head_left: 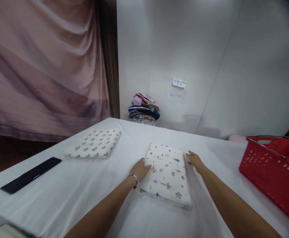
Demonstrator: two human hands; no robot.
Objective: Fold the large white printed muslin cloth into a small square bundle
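A folded white cloth (pixel 165 172) with small grey and green plant prints lies flat on the white-covered table (pixel 90 198) in front of me. At its left edge is my left hand (pixel 140 169), wearing a bracelet, with the thumb reaching onto the top and the fingers apart from it along the side. Beside the far right edge, my right hand (pixel 194 160) has its fingers stretched out and holds nothing. Whether its fingertips touch the cloth is hard to tell. The cloth's layers show along its near edge.
To the left lies another folded white cloth (pixel 97 143) with a grey repeating print, and nearer, a flat black strip (pixel 31 175). A red basket (pixel 270 178) stands at the right. Beyond the table's far edge is a stack of folded textiles (pixel 144 109) against the wall.
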